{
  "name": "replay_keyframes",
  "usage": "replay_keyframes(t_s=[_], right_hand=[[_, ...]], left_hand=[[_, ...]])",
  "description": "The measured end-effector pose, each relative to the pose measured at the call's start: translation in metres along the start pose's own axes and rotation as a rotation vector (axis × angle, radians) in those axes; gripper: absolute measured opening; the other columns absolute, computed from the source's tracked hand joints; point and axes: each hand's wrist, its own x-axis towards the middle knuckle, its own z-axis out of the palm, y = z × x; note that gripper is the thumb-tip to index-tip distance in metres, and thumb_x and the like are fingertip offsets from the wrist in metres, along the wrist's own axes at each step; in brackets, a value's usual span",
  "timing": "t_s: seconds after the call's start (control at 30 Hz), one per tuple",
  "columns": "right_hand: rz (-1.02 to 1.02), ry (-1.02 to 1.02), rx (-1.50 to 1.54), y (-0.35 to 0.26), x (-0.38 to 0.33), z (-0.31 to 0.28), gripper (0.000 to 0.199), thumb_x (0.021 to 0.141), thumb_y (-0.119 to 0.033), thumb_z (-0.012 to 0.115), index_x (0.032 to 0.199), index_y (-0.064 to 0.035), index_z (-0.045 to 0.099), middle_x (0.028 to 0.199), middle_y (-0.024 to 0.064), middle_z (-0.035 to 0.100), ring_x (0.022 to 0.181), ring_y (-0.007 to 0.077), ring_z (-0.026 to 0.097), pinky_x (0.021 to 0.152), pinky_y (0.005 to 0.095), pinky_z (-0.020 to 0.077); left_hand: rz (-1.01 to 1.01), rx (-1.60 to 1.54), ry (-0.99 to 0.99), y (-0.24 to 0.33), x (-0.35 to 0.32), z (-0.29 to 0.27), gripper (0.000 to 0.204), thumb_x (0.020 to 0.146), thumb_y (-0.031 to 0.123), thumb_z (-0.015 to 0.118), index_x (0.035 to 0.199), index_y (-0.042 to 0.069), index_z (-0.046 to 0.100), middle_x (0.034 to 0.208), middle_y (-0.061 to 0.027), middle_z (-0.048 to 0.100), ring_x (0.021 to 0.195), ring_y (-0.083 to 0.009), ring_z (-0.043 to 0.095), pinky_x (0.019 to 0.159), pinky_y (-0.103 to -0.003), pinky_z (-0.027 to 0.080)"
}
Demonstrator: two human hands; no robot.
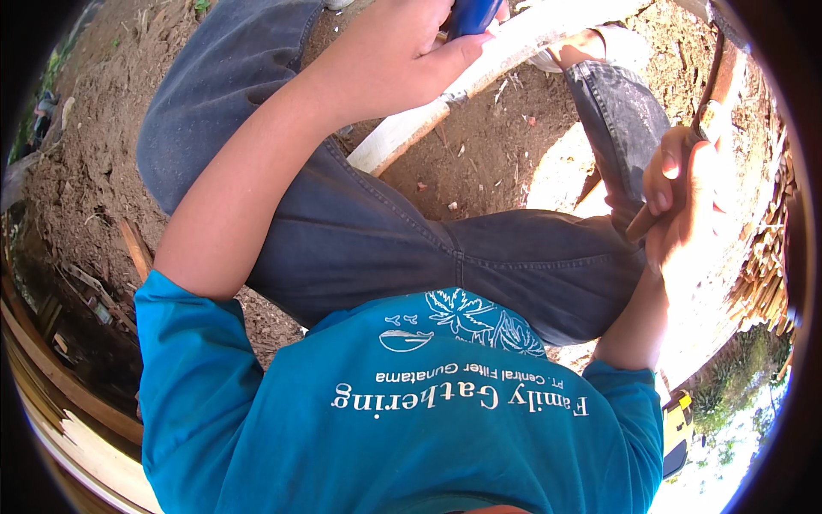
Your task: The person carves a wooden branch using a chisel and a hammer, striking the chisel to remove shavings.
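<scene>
2 held things: blue object point(473, 14) in left hand point(390, 64), brown handle point(644, 223) in right hand point(682, 193). Left fingers clamped on blue object at top edge, thumb along its lower side — top cut off, kind unclear. Right fingers curled tight around handle, 1 end poking out toward the trousers point(360, 218). Dark curved strip point(713, 81) rises above right hand; can't tell if joined to handle. Pale beam point(387, 144) lies slanted on soil point(441, 176) between the legs — split sticks point(765, 278) piled far right.
</scene>
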Motion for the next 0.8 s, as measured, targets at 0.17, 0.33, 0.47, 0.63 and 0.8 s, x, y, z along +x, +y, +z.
replay_keyframes(t_s=[0.17,0.33,0.47,0.63,0.8], right_hand=[[0.003,0.012,-0.010,0.000,-0.001,0.009,0.024,0.109,-0.032,0.051,0.107,-0.0082,0.054,0.083,0.0040,0.051,0.057,0.0058,0.040,0.048,0.0191,0.0324],[0.002,0.033,-0.032,-0.004,-0.003,0.011,0.023,0.109,-0.032,0.051,0.110,-0.0087,0.055,0.083,0.0044,0.051,0.057,0.0060,0.041,0.048,0.0192,0.0328],[-0.058,-0.022,-0.059,-0.011,-0.005,0.013,0.023,0.109,-0.030,0.051,0.114,-0.0079,0.057,0.083,0.0046,0.052,0.058,0.0058,0.042,0.048,0.0190,0.0339],[-0.073,-0.137,-0.413,-0.035,-0.021,0.034,0.033,0.105,-0.012,0.054,0.133,0.0038,0.060,0.088,0.0079,0.067,0.067,0.0096,0.062,0.057,0.0223,0.0476],[-0.080,-0.221,-0.476,-0.019,-0.029,0.014,0.038,0.103,-0.017,0.063,0.138,-0.0008,0.060,0.085,0.0000,0.062,0.066,0.0028,0.050,0.055,0.0189,0.0393]], left_hand=[[0.146,-0.088,0.004,-0.021,0.002,0.003,0.028,0.093,-0.002,0.056,0.120,0.002,0.050,0.095,-0.0059,0.052,0.085,-0.0121,0.053,0.074,-0.030,0.045],[0.099,0.185,-0.065,-0.005,0.003,-0.007,0.030,0.090,0.002,0.058,0.119,0.001,0.051,0.084,-0.0079,0.053,0.075,-0.0171,0.052,0.069,-0.033,0.044],[-0.005,0.137,-0.072,0.006,-0.001,-0.006,0.032,0.089,0.001,0.058,0.121,0.001,0.051,0.087,-0.0076,0.055,0.077,-0.0180,0.053,0.072,-0.033,0.045],[0.111,-0.055,-0.173,-0.005,-0.010,-0.007,0.029,0.090,-0.002,0.056,0.118,0.002,0.053,0.090,-0.0042,0.057,0.084,-0.0158,0.054,0.081,-0.029,0.045],[0.259,0.125,-0.123,-0.034,-0.016,0.002,0.049,0.091,0.008,0.068,0.138,0.007,0.056,0.108,-0.0100,0.071,0.098,-0.0203,0.069,0.089,-0.034,0.056]])
